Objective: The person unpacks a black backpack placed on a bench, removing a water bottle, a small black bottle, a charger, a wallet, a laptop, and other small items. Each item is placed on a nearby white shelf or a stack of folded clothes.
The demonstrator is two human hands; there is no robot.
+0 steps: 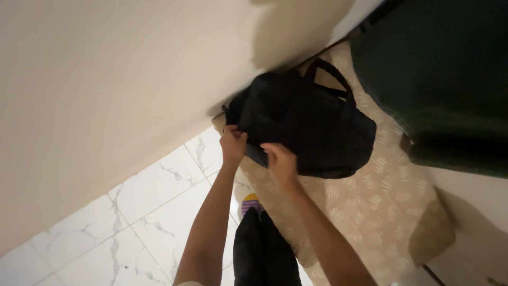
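the left hand (233, 144) has a closed grip on the near edge of the black bag (312, 127), fingers curled over the cloth. the right hand (280, 161) is just beside it, with its fingers bent and pinching the same edge of the bag, so its grip is closed on the bag too. both arms reach out long and almost straight from the bottom of the view, close together, and the wrists bend a little at the bag. the black bag lies on a bed with a tan leaf-print cover (381, 201), close to the cream wall (106, 95). its two loop handles (330, 74) point away from the hands. a dark green thing (439, 69) sits past the bag. below the arms are white marble floor tiles (132, 233) and dark trouser legs (262, 249).
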